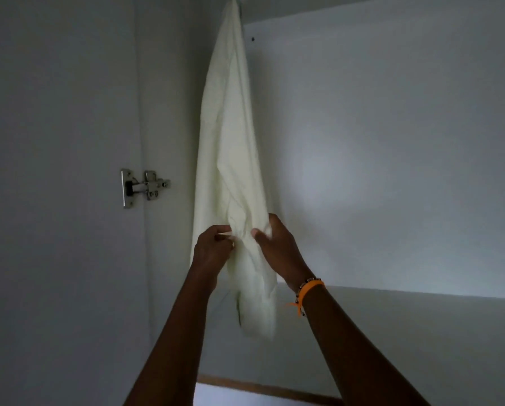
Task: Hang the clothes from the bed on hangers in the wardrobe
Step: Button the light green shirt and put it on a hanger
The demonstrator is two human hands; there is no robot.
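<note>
My left hand [213, 244] pinches and my right hand [274, 241] grips the bunched lower part of the pale cream garment [230, 142], which I judge light, soft and limp, best held by gathered cloth, as it hangs in the wardrobe's back corner [362, 142], its top running out of view.

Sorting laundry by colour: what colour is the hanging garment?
Pale cream garment, plain; seen in the head view.

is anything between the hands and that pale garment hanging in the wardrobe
Nothing visible. Both the left hand and the right hand already grip the pale garment low down, bunching its fabric between them. It hangs from the top edge of the view; the hanger itself is barely visible.
</note>
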